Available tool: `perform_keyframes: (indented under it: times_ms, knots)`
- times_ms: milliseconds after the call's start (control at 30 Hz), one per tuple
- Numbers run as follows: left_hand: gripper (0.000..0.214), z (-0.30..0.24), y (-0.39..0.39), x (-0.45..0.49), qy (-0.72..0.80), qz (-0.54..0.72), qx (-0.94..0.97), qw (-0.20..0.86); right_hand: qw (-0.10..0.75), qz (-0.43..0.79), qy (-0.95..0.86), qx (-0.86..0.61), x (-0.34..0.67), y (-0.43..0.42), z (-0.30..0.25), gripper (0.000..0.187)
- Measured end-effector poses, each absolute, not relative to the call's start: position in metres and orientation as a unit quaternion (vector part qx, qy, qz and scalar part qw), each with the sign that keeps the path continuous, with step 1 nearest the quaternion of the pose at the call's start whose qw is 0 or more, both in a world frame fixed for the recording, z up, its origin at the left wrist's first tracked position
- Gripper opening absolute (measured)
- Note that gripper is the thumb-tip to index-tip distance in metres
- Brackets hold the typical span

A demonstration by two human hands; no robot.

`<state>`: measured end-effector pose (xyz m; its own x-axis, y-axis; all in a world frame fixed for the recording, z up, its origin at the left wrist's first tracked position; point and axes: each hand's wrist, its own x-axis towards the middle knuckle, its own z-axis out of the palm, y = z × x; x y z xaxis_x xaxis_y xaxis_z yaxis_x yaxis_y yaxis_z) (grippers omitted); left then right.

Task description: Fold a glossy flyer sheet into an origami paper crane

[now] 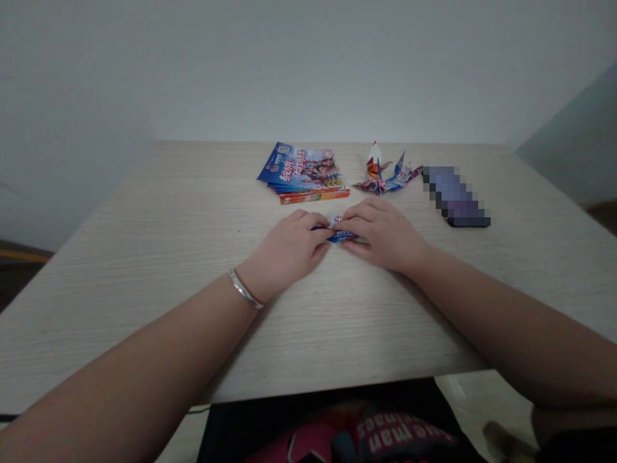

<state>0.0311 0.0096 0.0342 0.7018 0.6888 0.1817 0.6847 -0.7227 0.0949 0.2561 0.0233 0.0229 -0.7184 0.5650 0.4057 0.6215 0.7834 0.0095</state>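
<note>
A small folded piece of printed paper (339, 233), blue and red, lies on the pale wooden table (168, 231) between both my hands. My left hand (286, 251) has its fingers curled and pressed onto the paper's left side; a silver bracelet sits on that wrist. My right hand (380, 235) pinches the paper's right side with closed fingers. Most of the paper is hidden under my fingers.
Behind my hands lies a stack of printed leaflets (303, 172). To its right stand folded paper cranes (385, 175), and further right a dark phone (456, 196) lies flat. A wall rises behind the table's far edge.
</note>
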Motion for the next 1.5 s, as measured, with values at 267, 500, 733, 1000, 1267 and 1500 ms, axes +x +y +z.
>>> perform_keyframes:
  times_ms: [267, 500, 733, 1000, 1267, 1500]
  knots:
    - [0.029, 0.039, 0.007, 0.033, 0.408, 0.06, 0.911, 0.013, 0.138, -0.097, -0.949, -0.267, 0.255, 0.023, 0.024, 0.028]
    - [0.027, 0.043, 0.004, 0.035, 0.403, 0.056, 0.914, 0.013, 0.132, -0.047, -0.933, -0.331, 0.255, 0.019, 0.025, 0.022]
    - [0.022, 0.04, 0.003, 0.035, 0.412, 0.058, 0.909, -0.013, 0.154, -0.007, -0.921, -0.359, 0.252, 0.017, 0.027, 0.022]
    - [0.02, 0.034, 0.005, 0.033, 0.404, 0.083, 0.911, -0.031, 0.17, 0.027, -0.91, -0.376, 0.251, 0.015, 0.024, 0.019]
    - [0.024, 0.032, 0.007, 0.032, 0.385, 0.083, 0.919, -0.027, 0.133, -0.018, -0.931, -0.339, 0.247, 0.012, 0.025, 0.022]
    - [0.025, 0.032, 0.007, 0.032, 0.392, 0.095, 0.915, -0.022, 0.133, -0.012, -0.918, -0.372, 0.246, 0.011, 0.026, 0.024]
